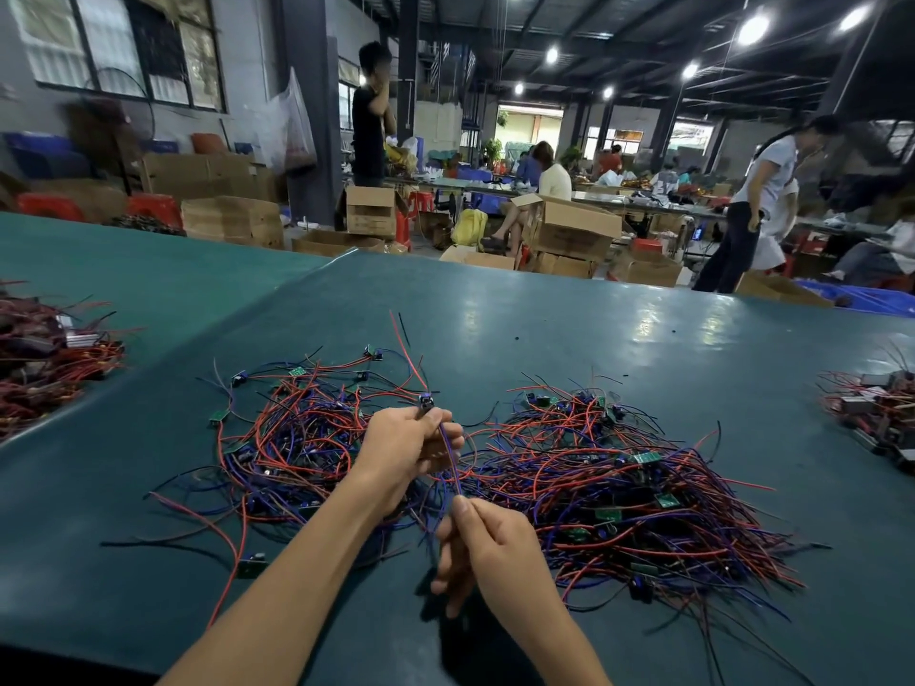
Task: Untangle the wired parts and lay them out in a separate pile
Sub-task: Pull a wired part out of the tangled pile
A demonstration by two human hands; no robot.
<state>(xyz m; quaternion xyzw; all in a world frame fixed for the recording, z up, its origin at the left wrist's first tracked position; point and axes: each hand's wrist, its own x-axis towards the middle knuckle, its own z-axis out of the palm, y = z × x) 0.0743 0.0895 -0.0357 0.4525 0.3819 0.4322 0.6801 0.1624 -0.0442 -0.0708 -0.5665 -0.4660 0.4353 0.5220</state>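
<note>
On the green table (544, 339) lie tangled wires (619, 487). The left hand (406, 443) grips one part (426, 401); the right hand (487, 542) pinches its thin wire (451, 460). It looks light and soft, so hold the part.

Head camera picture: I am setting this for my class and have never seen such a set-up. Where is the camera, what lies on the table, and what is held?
No machine here: a person works with bare hands, and the one camera sits on their head, looking forward and down. The left hand grips a small wired part. The right hand pinches the blue wire that runs down from the left hand. Under them, on the green table, lie two tangles of red, blue and black wires with small green boards: a left heap and a right heap. More wire bundles sit towards the far left and right. Behind is a workshop with cardboard boxes and other people.
</note>
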